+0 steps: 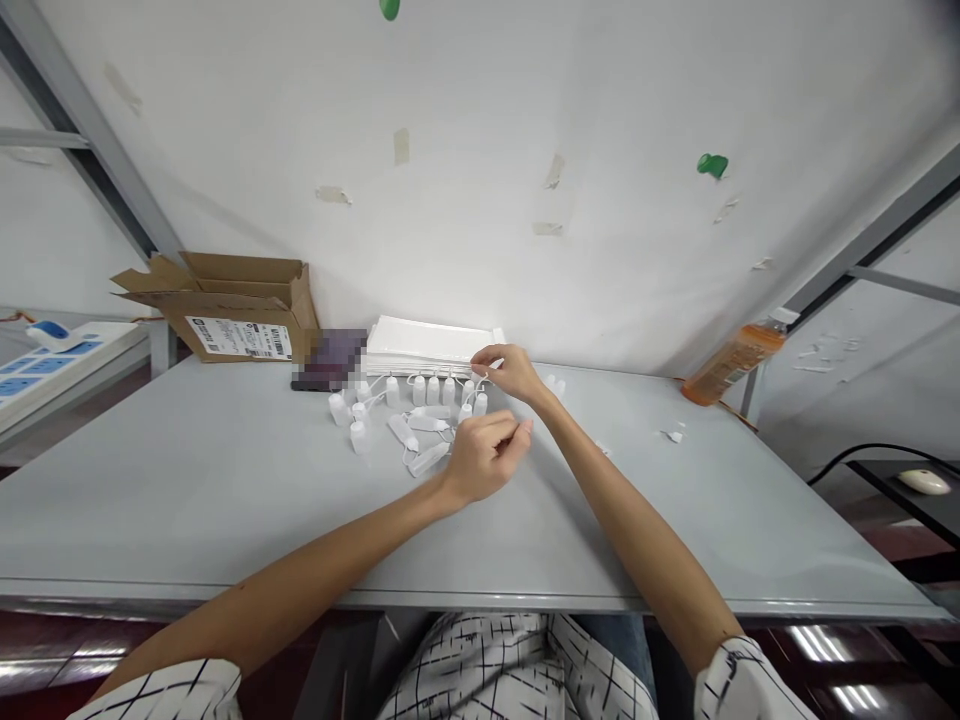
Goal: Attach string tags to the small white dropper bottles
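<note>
Several small translucent white plastic bottles [418,390] with thin strapped caps are on the grey table; some stand upright in a row, others lie on their sides like the lying bottle [429,459]. My right hand [511,372] reaches to the right end of the row, thumb and forefinger pinched at the top of an upright bottle [481,404]. Closer to me, my left hand [487,458] is closed, its fingers curled in just right of the lying bottles. Whatever it holds, if anything, is hidden.
Behind the bottles lies a stack of white sheets or flat packs [431,340]. A dark flat object [330,360], partly blurred, sits beside an open cardboard box [240,310]. An orange drink bottle [735,360] leans at the right; white scraps [673,436] lie nearer.
</note>
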A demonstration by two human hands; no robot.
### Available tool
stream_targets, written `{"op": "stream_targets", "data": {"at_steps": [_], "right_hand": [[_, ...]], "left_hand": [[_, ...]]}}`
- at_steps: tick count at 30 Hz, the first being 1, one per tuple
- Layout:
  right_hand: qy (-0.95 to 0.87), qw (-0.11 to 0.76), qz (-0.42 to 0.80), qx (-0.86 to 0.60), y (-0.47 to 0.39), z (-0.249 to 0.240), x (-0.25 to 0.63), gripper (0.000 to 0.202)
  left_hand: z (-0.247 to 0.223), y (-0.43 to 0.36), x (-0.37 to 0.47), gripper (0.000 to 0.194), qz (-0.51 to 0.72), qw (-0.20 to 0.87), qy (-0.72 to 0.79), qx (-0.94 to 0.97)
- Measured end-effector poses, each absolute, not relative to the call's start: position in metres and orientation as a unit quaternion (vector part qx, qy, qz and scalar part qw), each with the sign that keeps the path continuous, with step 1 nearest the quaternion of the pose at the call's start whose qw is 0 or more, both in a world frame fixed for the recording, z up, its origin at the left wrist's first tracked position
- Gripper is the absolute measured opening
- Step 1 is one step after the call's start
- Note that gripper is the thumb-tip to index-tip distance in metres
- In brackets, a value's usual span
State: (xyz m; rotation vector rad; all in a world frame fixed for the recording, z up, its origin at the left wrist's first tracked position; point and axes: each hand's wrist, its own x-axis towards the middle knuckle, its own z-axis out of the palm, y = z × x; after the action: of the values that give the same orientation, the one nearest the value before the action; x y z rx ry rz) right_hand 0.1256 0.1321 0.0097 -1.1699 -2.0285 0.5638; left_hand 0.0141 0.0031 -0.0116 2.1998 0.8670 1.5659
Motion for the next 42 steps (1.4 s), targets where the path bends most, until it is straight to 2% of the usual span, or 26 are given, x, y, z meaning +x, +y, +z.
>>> {"op": "stream_targets", "data": {"at_steps": [8, 13, 16, 19, 23, 25, 28, 37, 40, 42], "right_hand": [[-0.761, 0.394, 0.242, -0.455, 0.113, 0.03, 0.156, 0.015], [-0.737, 0.417, 0.19, -0.497, 0.092, 0.042, 0.202, 0.021], [-0.727, 0.396, 0.165, -0.536, 0.075, 0.043, 0.237, 0.024], [-0.719, 0.297, 0.199, -0.596, 0.058, 0.047, 0.271, 0.027], [-0.668, 0.068, 0.307, -0.675, 0.037, 0.059, 0.298, 0.032], [-0.631, 0.011, 0.326, -0.704, 0.026, 0.064, 0.301, 0.037], [-0.595, -0.026, 0.335, -0.73, 0.01, 0.063, 0.297, 0.038], [-0.605, -0.029, 0.386, -0.696, 0.008, 0.038, 0.275, 0.021], [-0.632, 0.005, 0.386, -0.672, 0.013, 0.038, 0.279, 0.013], [-0.649, 0.051, 0.392, -0.65, 0.014, 0.04, 0.284, 0.006]], "left_hand": [[-0.014, 0.002, 0.014, 0.044, 0.516, 0.151, 0.31, 0.784], [-0.019, 0.003, 0.015, 0.045, 0.465, 0.162, 0.316, 0.811], [-0.024, 0.006, 0.016, 0.046, 0.427, 0.155, 0.324, 0.83], [-0.031, 0.008, 0.017, 0.046, 0.396, 0.139, 0.329, 0.846], [-0.039, 0.012, 0.018, 0.045, 0.352, 0.139, 0.327, 0.866], [-0.041, 0.013, 0.017, 0.045, 0.342, 0.142, 0.325, 0.87], [-0.04, 0.014, 0.017, 0.045, 0.335, 0.143, 0.322, 0.874], [-0.039, 0.013, 0.013, 0.047, 0.323, 0.13, 0.31, 0.885], [-0.039, 0.013, 0.018, 0.046, 0.317, 0.125, 0.327, 0.881], [-0.039, 0.013, 0.025, 0.036, 0.319, 0.125, 0.365, 0.866]]}}
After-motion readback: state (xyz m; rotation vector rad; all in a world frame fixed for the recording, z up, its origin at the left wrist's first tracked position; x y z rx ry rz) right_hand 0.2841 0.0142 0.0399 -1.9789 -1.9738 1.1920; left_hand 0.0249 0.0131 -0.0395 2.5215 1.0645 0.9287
